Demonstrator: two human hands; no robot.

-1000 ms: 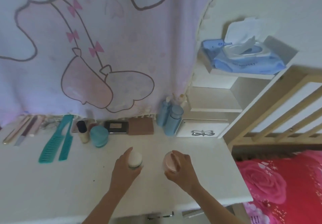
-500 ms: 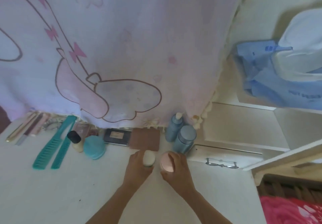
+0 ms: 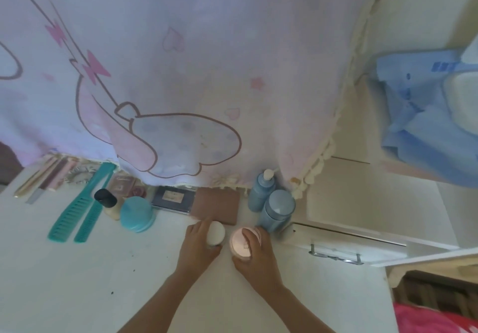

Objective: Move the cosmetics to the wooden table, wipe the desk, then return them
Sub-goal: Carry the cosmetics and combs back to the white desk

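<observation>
A cartoon-print curtain (image 3: 181, 74) hangs beside what looks like a blue wipes pack (image 3: 419, 115).

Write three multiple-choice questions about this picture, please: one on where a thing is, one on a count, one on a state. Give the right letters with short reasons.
1. Where is the round teal jar?
A. right of the two blue bottles
B. between the black-capped bottle and the dark palette
C. on the shelf with the wipes pack

2. How many teal combs lie on the desk?
A. one
B. two
C. four

3. What is the right hand doing?
A. it lies flat and empty on the desk
B. it holds a comb
C. it grips a pink jar

Answers:
1 B, the teal jar stands just right of the black-capped bottle and left of the palette.
2 B, two combs lie side by side at the left.
3 C, its fingers wrap the pink jar, while the left hand holds a white jar.
</observation>
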